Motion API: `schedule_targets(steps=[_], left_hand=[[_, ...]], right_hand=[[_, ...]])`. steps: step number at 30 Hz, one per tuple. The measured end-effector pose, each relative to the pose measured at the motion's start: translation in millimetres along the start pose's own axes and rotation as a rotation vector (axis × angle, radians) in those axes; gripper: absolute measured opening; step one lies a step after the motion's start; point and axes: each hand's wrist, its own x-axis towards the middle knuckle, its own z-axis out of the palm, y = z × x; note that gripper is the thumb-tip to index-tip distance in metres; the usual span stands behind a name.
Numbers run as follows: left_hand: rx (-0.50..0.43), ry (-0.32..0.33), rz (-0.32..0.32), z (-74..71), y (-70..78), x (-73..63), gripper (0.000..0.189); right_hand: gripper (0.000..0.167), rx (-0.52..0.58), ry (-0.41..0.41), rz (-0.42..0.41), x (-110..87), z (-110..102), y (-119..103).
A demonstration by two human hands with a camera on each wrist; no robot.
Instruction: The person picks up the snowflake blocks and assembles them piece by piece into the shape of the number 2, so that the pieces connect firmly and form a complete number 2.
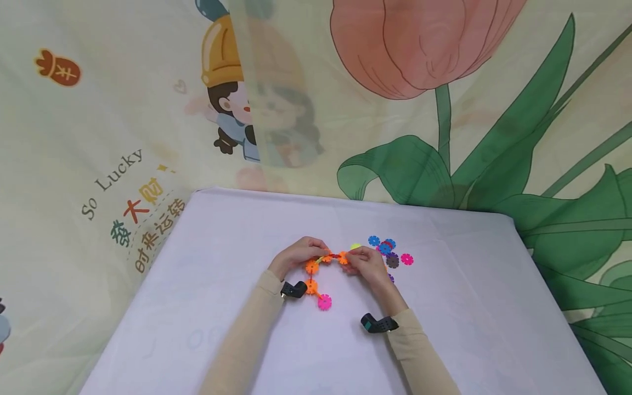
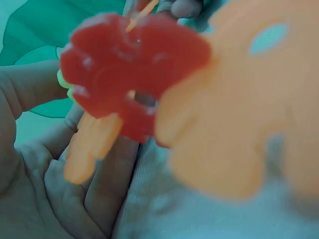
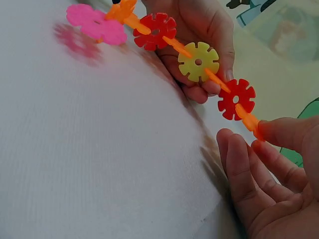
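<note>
A chain of slotted, snowflake-shaped plastic discs runs between the two hands. My left hand [image 1: 298, 257] pinches it around the yellow disc [image 3: 192, 69]. At the chain's right end, my right hand [image 1: 369, 266] pinches an orange disc [image 3: 247, 118] between thumb and index finger, its other fingers loosely bent. That orange disc is slotted into a red disc [image 3: 244, 92]. From the left hand the chain bends toward the person, through orange discs [image 1: 311, 267], to a pink disc [image 1: 324, 302]. Close to the left wrist view, another red disc [image 2: 104, 64] and an orange disc [image 2: 214, 149] look blurred.
Loose discs lie beyond and right of the right hand, among them a blue disc [image 1: 373, 241], a dark disc [image 1: 392, 260] and a pink disc [image 1: 407, 259]. A white cloth covers the table [image 1: 197, 329]. Printed fabric [image 1: 296, 109] hangs behind its far edge.
</note>
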Motion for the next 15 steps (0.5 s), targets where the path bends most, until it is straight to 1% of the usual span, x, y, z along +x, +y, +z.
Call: schedule_targets(steps=[4,7,12,14,15], left_hand=[[-0.013,-0.012,-0.002,-3.2,-1.7,-1.4,0.019],[-0.019,-0.022,0.0,-4.7,-2.2,-1.9,0.019],[-0.021,-0.025,0.006,-3.7,-1.0,-1.1,0.019],[-0.028,-0.024,0.004,-2.5,-0.9,-0.4,0.019],[-0.029,-0.026,0.003,-1.7,-1.0,-0.1,0.019]], right_hand=[[0.023,-0.063,0.022,-0.005,-0.8,-5.5,-0.6],[0.024,-0.09,0.039,-0.017,-1.8,-10.9,-2.4],[0.026,-0.124,0.017,-0.022,-4.1,-19.6,-8.1],[0.026,-0.174,0.012,-0.046,-5.2,-25.7,-10.9],[0.026,-0.229,0.018,-0.063,-6.0,-29.5,-12.3]])
